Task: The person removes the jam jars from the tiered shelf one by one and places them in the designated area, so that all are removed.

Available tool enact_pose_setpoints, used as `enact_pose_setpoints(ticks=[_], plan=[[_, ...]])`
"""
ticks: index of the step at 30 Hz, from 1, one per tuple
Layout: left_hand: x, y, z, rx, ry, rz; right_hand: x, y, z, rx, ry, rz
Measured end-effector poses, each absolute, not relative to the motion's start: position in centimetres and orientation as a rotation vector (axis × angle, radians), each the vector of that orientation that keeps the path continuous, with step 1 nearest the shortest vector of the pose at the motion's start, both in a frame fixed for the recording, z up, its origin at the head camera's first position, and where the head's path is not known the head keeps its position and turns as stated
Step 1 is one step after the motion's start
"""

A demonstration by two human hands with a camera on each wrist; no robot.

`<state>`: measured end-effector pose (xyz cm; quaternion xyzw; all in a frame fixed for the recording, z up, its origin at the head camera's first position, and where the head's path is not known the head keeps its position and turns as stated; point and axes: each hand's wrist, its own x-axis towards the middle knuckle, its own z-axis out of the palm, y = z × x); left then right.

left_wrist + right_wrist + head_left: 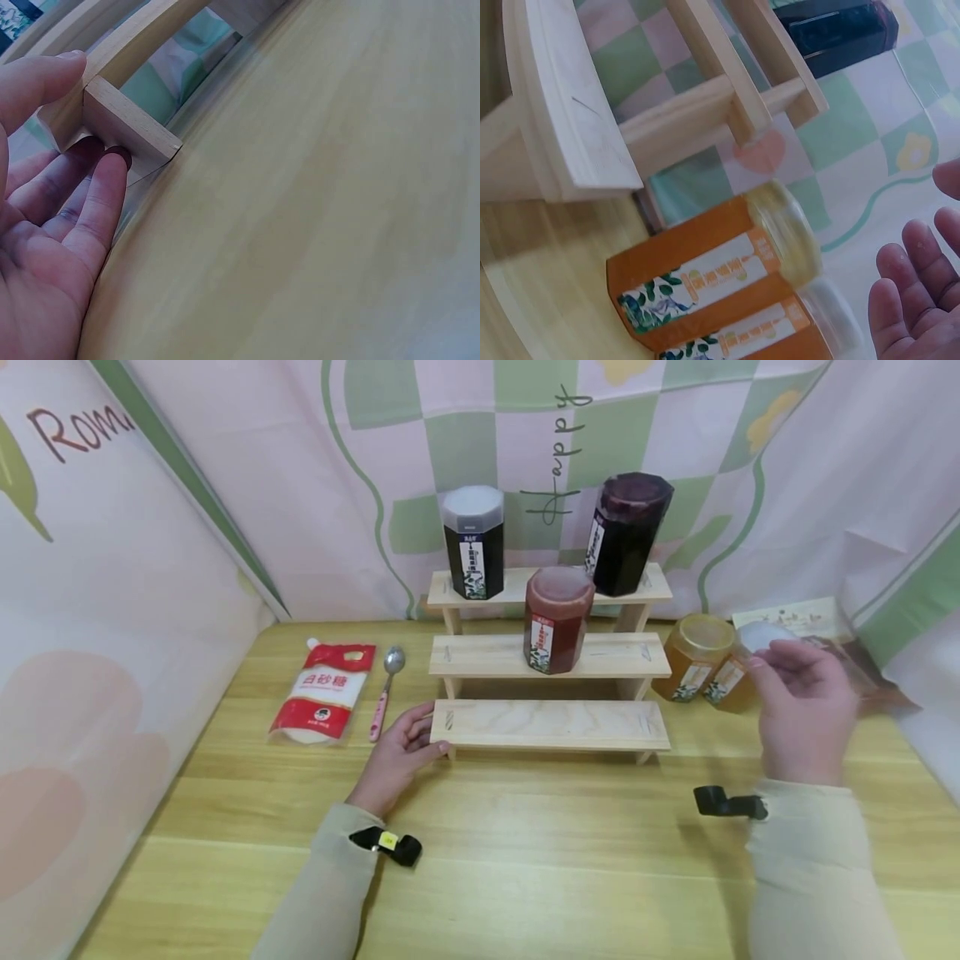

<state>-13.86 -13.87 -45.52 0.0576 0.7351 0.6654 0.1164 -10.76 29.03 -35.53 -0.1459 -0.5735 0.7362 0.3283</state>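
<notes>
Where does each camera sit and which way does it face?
Head: worn on the head, looking forward and down at the wooden shelf; left hand, right hand and sleeves show.
Left wrist: on that wrist, looking at the shelf's end; left hand shows.
Right wrist: on that wrist, facing two amber jars; right hand partly shows.
Head and right wrist share the amber jars.

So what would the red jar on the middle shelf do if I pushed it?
The red jar would probably slide or topple rather than roll, because it stands upright and has flat sides. It looks full, so it may feel heavy for its size. It's near the front edge of the middle shelf, so a push forward could tip it off.
</notes>
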Motion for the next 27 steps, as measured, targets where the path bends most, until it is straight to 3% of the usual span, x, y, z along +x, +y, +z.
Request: enact_pose_setpoints(ticks=[12,21,27], plan=[[-13.8,-14.0,-45.7,0.167,2.135,1.96,-10.9,27.1,-35.2,-0.224,-1.728,1.859],[-14.0,-13.7,-45.5,0.183,2.141,1.954,-11.5,26.0,-35.5,0.493,-1.53,2.553],[-14.0,-13.8,-45.5,0.17,2.143,1.974,-12.5,24.3,-35.2,0.598,-1.675,2.588]])
